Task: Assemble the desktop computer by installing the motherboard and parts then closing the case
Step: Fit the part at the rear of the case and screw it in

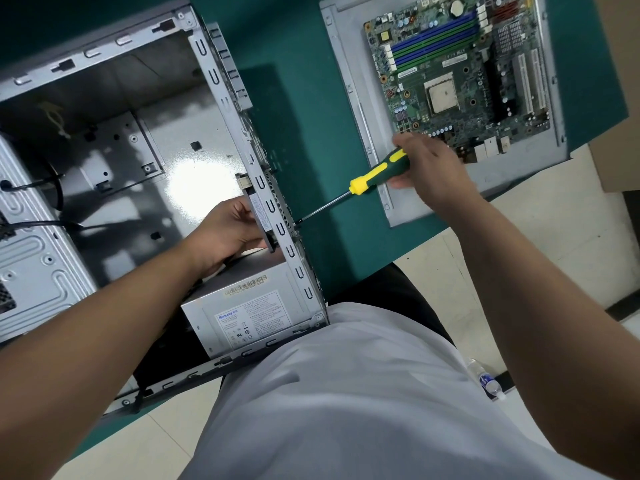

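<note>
Green bench [311,133] carries 1 case [221,109], 1 motherboard [464,74]. Your right hand [429,168] grips 1 screwdriver [367,181]; your left hand [225,230] pinches 1 fan [259,213] against the case wall.

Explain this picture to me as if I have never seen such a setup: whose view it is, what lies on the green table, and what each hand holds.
There is no machine here: a person wears a camera on the head, so you look down at their own two arms. On the green table lies an open grey metal computer case, with a grey boxed power supply in its near corner. To the right, a green circuit board, the motherboard, rests on a flat grey metal panel. The left hand reaches inside the case and grips a small flat part against the case's wall. The right hand grips a yellow-and-green screwdriver, its tip against the outside of that same wall.
</note>
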Demonstrator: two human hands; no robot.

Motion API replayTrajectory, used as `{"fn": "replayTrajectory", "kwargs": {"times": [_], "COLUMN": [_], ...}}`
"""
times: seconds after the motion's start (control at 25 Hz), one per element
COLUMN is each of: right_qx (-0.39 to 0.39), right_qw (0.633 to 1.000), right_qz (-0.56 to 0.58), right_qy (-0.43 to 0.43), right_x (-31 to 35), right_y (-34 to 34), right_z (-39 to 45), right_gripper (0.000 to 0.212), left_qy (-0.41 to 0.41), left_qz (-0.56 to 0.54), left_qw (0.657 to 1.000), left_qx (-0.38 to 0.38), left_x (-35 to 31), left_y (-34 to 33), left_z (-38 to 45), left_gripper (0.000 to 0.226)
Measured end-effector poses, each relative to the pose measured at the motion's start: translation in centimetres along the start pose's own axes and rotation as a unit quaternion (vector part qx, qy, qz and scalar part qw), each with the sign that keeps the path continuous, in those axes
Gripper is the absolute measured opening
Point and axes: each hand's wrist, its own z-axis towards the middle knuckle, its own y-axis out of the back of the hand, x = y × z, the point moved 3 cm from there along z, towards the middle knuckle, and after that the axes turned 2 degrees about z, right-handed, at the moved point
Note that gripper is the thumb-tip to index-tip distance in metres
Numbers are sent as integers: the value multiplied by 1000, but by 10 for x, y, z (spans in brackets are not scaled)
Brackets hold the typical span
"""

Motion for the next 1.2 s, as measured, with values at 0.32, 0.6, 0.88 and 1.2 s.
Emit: {"fn": "replayTrajectory", "kwargs": {"times": [0.32, 0.6, 0.88, 1.2], "right_qx": [9, 24, 25, 15], "right_qw": [1000, 981, 998, 999], "right_qz": [-18, 182, 54, -37], "right_qy": [-14, -57, -15, 3], "right_x": [-1, 0, 7, 3], "right_y": [2, 1, 4, 6], "right_z": [1, 2, 1, 4], "right_gripper": [35, 25, 30, 42], "left_qy": [14, 11, 9, 13], "left_qz": [-20, -30, -29, -23], "left_qw": [1000, 999, 999, 1000], "left_qx": [-4, 11, 12, 7], "left_x": [-5, -8, -10, -12], "left_y": [-5, -6, -5, -7], "left_z": [-4, -5, -7, -8], "left_gripper": [34, 57, 34, 34]}}
